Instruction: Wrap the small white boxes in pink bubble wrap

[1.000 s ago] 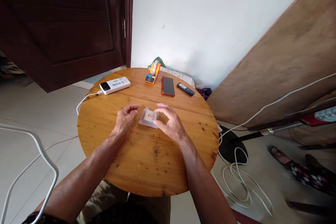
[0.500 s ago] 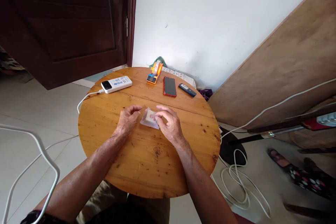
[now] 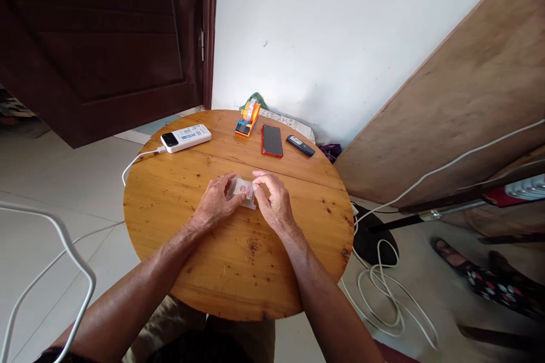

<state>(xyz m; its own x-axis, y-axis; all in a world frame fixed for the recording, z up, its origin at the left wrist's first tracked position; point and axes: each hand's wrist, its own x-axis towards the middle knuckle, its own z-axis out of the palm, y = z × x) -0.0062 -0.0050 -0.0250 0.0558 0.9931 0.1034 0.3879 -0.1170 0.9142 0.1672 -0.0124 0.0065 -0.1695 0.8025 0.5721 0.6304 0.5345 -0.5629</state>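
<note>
White wall point(image 3: 340, 39) rises behind our round wooden tabletop point(image 3: 251, 278). With our left hand point(image 3: 216, 199) we hold the left side of a small packet point(image 3: 244, 188), thumb over its near part; the thumb and forefinger of our right hand point(image 3: 276, 202) bend close together at its right edge, though we cannot tell whether those fingers pinch it. We seem to be working at that edge, which calls for a steady left hold and a delicate right touch. Lying between our hands, the packet looks clear-wrapped and crinkled, with reddish print on a pale face. Farther back sits an orange tape dispenser point(image 3: 248, 119).
</note>
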